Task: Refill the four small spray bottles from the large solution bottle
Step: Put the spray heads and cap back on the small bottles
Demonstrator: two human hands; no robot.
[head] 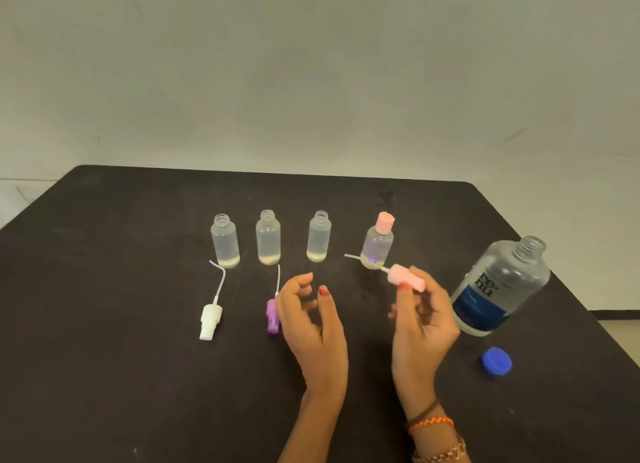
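Sideways, pink sprayer (406, 278) tube points left.

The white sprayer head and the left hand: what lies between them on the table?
In the head view, only the purple sprayer head lies between the white sprayer head and the left hand.

- A black table (104, 358) lies under both hands.
- A pale wall (311, 64) rises beyond them.
- Bracelets (433, 424) circle the right wrist.
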